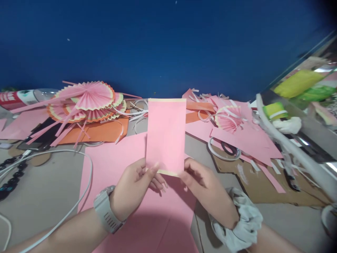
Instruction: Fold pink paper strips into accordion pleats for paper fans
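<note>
The left hand (139,181) has its grip closed on the lower left corner of a pink rectangular sheet of paper with pale yellow strips along its top and bottom edges (166,135), thumb in front; the right hand (201,186) pinches the lower right corner likewise. The sheet stands raised in front of the person, between the two hands. A pale grey wristwatch (107,211) circles the left wrist, a pale grey-green fabric scrunchie (238,219) the right. Below the hands, large pink paper sheets (113,172) cover part of the grey desk (60,179). On the left, pink pleated paper fans with yellow and orange edges (92,93) sit over flat orange paper (105,133). On the right, pink paper pieces (242,142) overlap brown cardboard (252,189). Behind everything rises a dark blue panel (168,45).
</note>
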Motion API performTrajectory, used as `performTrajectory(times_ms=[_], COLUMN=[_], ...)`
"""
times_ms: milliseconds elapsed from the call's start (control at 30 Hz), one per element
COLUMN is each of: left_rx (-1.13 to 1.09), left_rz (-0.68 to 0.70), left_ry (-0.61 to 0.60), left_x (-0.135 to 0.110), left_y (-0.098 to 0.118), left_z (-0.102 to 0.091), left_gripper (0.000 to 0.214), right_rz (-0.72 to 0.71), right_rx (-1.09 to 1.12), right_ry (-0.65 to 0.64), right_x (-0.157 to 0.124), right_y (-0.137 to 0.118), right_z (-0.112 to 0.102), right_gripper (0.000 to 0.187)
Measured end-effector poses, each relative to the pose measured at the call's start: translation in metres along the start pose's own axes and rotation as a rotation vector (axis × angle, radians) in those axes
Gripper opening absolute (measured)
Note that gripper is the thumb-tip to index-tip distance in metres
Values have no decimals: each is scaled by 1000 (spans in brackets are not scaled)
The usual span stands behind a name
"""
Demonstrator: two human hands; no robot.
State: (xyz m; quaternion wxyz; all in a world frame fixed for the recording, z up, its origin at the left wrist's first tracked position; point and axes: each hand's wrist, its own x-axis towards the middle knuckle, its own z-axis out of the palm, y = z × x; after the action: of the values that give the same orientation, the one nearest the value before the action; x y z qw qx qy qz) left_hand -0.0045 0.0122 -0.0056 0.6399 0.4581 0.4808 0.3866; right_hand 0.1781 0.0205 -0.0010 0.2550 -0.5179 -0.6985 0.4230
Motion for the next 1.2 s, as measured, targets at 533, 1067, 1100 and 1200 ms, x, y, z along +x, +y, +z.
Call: performTrajectory(times_ms=[533, 1067, 1100, 1200], left_rx=[-196, 164, 164, 175], left_rz=[22, -75, -95, -129], left_ry=[-125, -372, -370, -345], left_x=[-9, -14, -13, -12], left_y=[-9, -12, -11, -10], left_z=[-7, -2, -1, 0], left_gripper=[16, 51, 52, 56], right_rz=[-32, -85, -60, 41], right_rx=[400, 547, 543, 491], right_ry=[-464, -452, -426, -261], right_x=[-2, -5, -5, -5], right_y=[-4, -10, -9, -6], right_z=[-5, 13, 13, 13], right_gripper=[38, 50, 49, 44])
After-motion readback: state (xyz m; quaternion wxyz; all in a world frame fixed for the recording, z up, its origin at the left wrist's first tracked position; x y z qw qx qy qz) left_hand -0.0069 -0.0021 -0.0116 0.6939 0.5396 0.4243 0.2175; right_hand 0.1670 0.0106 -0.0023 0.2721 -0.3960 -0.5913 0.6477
